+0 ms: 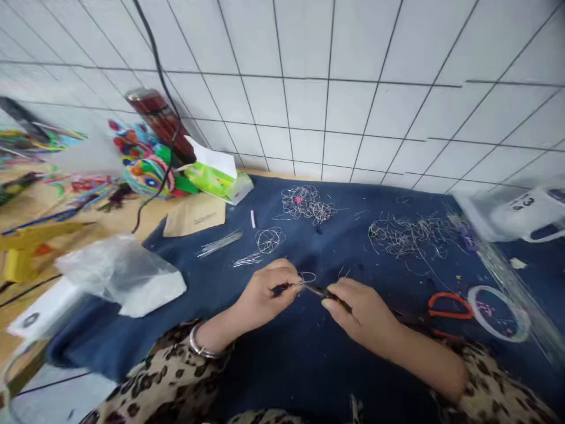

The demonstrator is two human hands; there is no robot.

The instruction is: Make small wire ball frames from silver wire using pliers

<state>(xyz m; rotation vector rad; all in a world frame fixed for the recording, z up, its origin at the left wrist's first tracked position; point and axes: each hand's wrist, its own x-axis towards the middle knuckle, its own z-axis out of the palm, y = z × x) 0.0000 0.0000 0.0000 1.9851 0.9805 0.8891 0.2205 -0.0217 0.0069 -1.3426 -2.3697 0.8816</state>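
Note:
Both hands meet over a dark blue cloth (282, 353) near the front middle. My left hand (265, 291) is closed in a pinch on a small looped piece of thin silver wire (306, 277). My right hand (357, 309) is closed round a slim dark tool (324, 291) whose tip touches that wire. A silver bangle (200, 347) circles my left wrist. Finished round wire shapes (270, 239) and a pile with pink beads (306, 203) lie beyond the hands.
A tangle of loose wire (410, 235) lies at the right. Orange-handled pliers (448, 306) and a clear round lid with beads (498, 312) sit near my right forearm. A plastic bag (119, 274) rests at left, with a green box (216, 179), colourful ornaments (141, 165) and a tiled wall behind.

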